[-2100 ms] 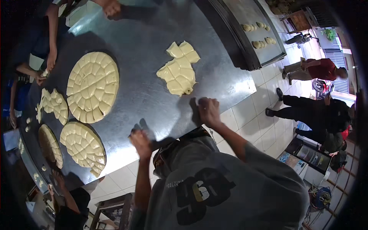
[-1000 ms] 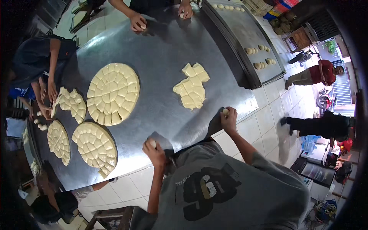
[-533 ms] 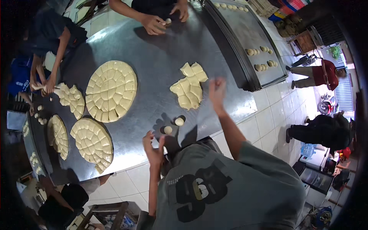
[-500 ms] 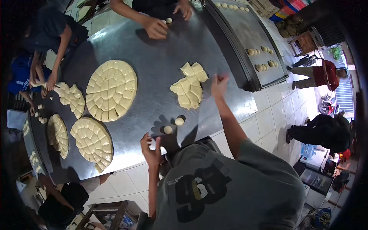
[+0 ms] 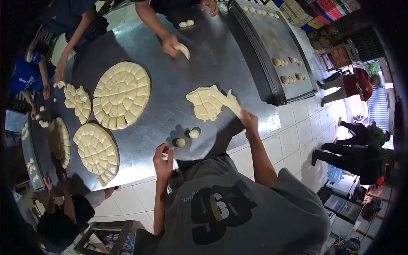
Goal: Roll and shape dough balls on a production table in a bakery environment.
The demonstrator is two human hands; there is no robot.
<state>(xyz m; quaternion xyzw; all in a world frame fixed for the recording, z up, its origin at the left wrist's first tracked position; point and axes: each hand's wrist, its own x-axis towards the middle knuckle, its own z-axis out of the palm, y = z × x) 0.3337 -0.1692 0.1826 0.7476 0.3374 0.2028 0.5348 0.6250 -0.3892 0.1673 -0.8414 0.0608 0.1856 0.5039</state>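
Note:
My right hand is closed on the end of a piece of dough. The piece is stretched out from a pale, scored dough slab that lies on the metal table. Near the table's front edge my left hand hovers with thumb and fingers apart, holding nothing that I can see. Just beyond it two round dough balls, one on the left and one on the right, rest side by side on the tabletop.
Large round scored dough slabs cover the table's left part. Across from me a co-worker's hand holds a dough piece, near two dough balls. Stacked trays with dough balls stand at the right. Other co-workers work at the left.
My right hand has closed on the slab's corner and pulled it toward me, stretching the dough. The co-worker opposite now holds a dough piece. My left hand has shifted slightly left.

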